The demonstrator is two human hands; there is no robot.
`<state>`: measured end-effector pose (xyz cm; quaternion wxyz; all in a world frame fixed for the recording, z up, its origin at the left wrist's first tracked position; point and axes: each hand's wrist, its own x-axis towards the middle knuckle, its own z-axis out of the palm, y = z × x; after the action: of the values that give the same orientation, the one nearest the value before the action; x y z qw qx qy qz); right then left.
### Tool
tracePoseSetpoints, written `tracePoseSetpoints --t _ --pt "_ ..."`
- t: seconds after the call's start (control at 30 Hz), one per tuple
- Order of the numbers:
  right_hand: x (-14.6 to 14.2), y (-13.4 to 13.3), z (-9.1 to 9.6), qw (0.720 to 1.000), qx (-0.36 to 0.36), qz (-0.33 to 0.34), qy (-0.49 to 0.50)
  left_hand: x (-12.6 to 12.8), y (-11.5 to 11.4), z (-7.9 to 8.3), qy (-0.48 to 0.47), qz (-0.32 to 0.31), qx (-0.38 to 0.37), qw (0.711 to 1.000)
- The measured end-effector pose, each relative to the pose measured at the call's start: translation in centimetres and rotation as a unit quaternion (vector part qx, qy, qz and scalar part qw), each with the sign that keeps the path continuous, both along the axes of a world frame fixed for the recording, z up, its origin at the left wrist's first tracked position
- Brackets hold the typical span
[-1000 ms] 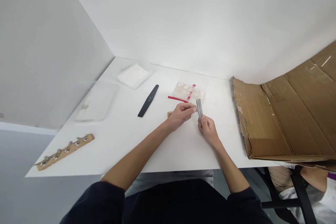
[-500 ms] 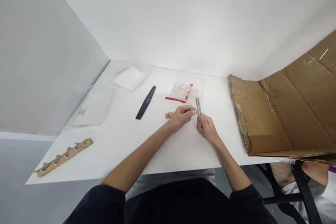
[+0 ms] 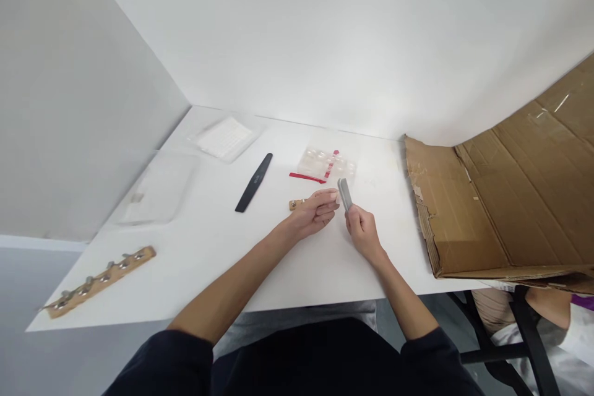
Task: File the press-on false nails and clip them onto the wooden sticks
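My right hand (image 3: 362, 230) is closed around the lower end of a grey nail buffer block (image 3: 344, 194), which points up and slightly left. Just to its left, my left hand (image 3: 318, 213) pinches a small pale piece (image 3: 338, 197) between thumb and fingertips, too small to identify surely. The buffer's tip is beside that piece; whether they touch I cannot tell. Partly hidden behind my left hand lies a short wooden strip (image 3: 294, 205) with metal fittings. Beyond both hands is a clear plastic packet with bubbles (image 3: 320, 162) and red strips.
A black nail file (image 3: 254, 182) lies left of my hands. Farther left are a clear bag with a white sheet (image 3: 225, 138), another clear bag (image 3: 158, 192) and a wooden strip with metal clips (image 3: 104, 281). A cardboard box (image 3: 468, 216) stands right; another person's arm (image 3: 550, 306) shows below.
My right hand has turned the buffer, so its broad grey face now shows and its tip leans left. My left hand keeps its pinch. The whole view has shifted slightly.
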<state>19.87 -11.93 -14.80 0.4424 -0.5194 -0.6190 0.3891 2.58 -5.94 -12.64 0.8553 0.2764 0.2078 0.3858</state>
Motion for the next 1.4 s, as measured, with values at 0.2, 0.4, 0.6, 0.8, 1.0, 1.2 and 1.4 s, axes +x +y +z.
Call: tracePoseSetpoints --t 0.2,0.4,0.6,0.8,1.0,1.2,1.4 --pt "-0.08 -0.01 -0.14 1.000 0.015 0.010 -0.008 0.09 -0.22 0.04 -0.015 0.001 -0.014 1.000" --pt "-0.21 -0.13 -0.12 0.999 0.038 -0.014 -0.014 0.20 -0.39 0.00 -0.009 -0.002 -0.020 1.000" --pt "-0.34 -0.19 -0.14 0.998 0.041 -0.053 -0.021 0.45 -0.51 -0.09 -0.006 0.000 -0.024 1.000" --pt "-0.30 -0.32 -0.24 0.997 0.045 -0.049 -0.050 0.56 -0.46 -0.09 0.005 0.015 -0.029 0.999" --pt "-0.11 -0.24 -0.54 0.996 0.043 -0.047 -0.058 0.64 -0.50 -0.16 0.006 0.003 -0.021 1.000" --pt "-0.16 -0.21 -0.79 0.995 0.059 -0.048 -0.067 0.61 -0.79 0.01 0.002 -0.019 -0.002 1.000" --pt "-0.16 -0.38 -0.60 0.996 0.053 -0.031 -0.070 0.53 -0.86 -0.05 0.010 -0.028 0.012 0.999"
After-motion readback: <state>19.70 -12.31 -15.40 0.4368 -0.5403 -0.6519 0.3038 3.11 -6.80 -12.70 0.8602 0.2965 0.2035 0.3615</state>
